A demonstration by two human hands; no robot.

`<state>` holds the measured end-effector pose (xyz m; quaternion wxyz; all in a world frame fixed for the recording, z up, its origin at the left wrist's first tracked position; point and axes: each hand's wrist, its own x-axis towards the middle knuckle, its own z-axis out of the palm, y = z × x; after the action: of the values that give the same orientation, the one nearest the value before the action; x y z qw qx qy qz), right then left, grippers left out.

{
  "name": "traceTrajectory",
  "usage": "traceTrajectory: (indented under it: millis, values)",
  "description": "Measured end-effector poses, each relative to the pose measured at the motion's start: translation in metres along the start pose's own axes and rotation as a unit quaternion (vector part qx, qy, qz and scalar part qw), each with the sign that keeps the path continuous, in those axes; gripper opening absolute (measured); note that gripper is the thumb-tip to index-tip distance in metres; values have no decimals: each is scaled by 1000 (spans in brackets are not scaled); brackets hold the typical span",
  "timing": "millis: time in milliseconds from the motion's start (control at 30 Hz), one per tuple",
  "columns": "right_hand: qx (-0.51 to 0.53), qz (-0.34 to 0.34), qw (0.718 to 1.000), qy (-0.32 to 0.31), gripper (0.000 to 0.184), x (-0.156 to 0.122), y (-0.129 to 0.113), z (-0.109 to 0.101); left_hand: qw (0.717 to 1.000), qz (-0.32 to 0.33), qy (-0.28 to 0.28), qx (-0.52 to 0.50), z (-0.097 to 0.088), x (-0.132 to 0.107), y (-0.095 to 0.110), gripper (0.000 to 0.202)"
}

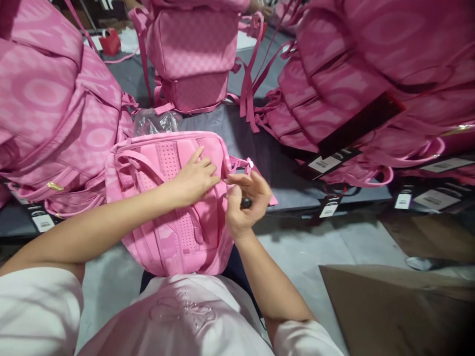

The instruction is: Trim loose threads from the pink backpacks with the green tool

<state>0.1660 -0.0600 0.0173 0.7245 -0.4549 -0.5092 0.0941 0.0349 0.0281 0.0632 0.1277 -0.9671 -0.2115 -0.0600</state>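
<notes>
A pink backpack (168, 254) lies tilted against my lap and the table edge, its padded back panel and shoulder straps facing up. Over that panel my left hand (195, 182) is closed, thumb and forefinger pinched together near the right side seam, the little finger stretched away. What the pinch holds is too small to tell. Just beside it, at the bag's right edge, my right hand (248, 205) curls around a small black round-ended object (245, 202). Its thumb and fingertips point toward the left hand's pinch. Most of the black object is hidden in the palm.
Pink backpacks are piled on the left (48, 94) and right (352, 84), with hanging tags (328, 206). Another backpack (196, 44) stands behind on the grey table (276, 190). Clear plastic (156, 122) lies beside mine. A cardboard box (389, 306) is on the floor at right.
</notes>
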Motion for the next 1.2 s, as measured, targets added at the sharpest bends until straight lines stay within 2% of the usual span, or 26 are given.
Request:
traceTrajectory:
  millis: [67,133,200,267,333,467,600,667,800,967,1200]
  values:
    - [-1,50,998,-33,31,-14,23,-1,1000,-6,8,5,2,-2,2,11]
    - [-37,95,992,-71,28,-23,39,-15,1000,-6,15,-1,4,-4,4,17]
    - [-84,126,982,-116,33,-27,45,-35,1000,-6,6,-25,6,-3,7,12]
    - [-99,169,971,-135,39,-25,43,-52,999,-18,-13,-47,7,-1,10,17]
    - [-80,236,961,-122,42,-22,36,-61,998,-34,-26,-50,10,0,14,25]
    - [-39,334,934,-119,41,-18,24,-59,998,-26,-12,-58,20,-3,18,17]
    - [-84,330,936,-86,33,-20,26,-48,997,2,25,-71,27,-12,16,11]
    - [-93,325,938,-76,32,-21,28,-43,997,9,35,-62,28,-14,16,14]
    - [-92,307,942,-97,29,-20,28,-35,999,2,20,-45,28,-15,18,27]
    - [-109,278,950,-95,28,-18,29,-32,996,-19,-6,-82,32,-17,21,27]
    - [-114,275,951,-87,27,-19,31,-32,992,-39,7,-121,37,-20,23,30]
